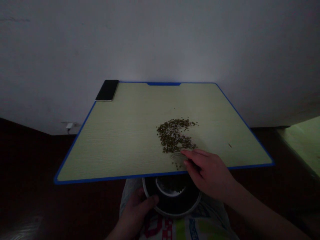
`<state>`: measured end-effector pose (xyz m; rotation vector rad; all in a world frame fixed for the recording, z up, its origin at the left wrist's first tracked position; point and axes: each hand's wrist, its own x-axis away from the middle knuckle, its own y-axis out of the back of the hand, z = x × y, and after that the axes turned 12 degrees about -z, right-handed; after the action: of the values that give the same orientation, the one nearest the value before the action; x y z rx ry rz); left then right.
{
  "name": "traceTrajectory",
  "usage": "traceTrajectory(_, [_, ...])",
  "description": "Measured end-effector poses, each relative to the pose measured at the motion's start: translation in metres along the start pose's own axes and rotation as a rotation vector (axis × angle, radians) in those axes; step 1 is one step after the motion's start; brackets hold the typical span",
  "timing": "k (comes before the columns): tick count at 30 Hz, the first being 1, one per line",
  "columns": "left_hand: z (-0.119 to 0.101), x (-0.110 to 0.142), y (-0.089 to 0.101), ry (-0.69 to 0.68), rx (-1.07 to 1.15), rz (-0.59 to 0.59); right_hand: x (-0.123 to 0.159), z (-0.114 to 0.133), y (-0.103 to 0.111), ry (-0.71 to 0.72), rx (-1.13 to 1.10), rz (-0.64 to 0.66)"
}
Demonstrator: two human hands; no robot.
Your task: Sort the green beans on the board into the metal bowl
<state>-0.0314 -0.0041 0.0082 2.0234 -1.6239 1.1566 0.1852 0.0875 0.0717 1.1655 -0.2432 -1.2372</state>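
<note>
My right hand (207, 173) rests at the near edge of the bench (120, 140), its fingers (191, 155) curled and half open just beside a heap of small dark green grains (173, 135). A faint, pale curved piece (178, 156) sits right under my fingertips, but I cannot tell whether those fingers are gripping it. A few loose grains lie by it, and a lone stray grain (229, 145) sits off to the right of the heap.

Below the bench's near edge, my left hand (136, 211) has its fingers (152, 199) closed on the rim of a dark bowl (175, 210), which has a pale lip and some grains inside, dim in the shadow. The bowl sits over my lap.

At the bench's far left corner lies a black phone (107, 90), with no readable brand on it. Red print shows on my shirt (160, 228) below the bench, but I cannot read it.
</note>
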Motion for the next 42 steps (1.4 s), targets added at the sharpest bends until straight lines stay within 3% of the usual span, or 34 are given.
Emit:
traceTrajectory(14, [0.002,-0.002,0.004,-0.010,-0.041,0.008,0.005,-0.001,0.008,-0.083,0.071,-0.057])
traceTrajectory(24, [0.003,-0.001,0.002,-0.011,0.001,0.047,0.014,-0.018,0.015,-0.154,0.138,-0.077])
traceTrajectory(29, [0.000,0.000,-0.001,-0.009,0.001,0.048,0.014,-0.014,0.017,-0.110,0.099,-0.064])
traceTrajectory(36, [0.000,0.000,0.001,-0.015,-0.032,0.033,0.005,0.000,0.003,-0.012,0.029,-0.038])
traceTrajectory(42, [0.004,-0.003,0.005,-0.015,-0.024,0.009,0.002,-0.003,0.002,-0.027,0.087,-0.052])
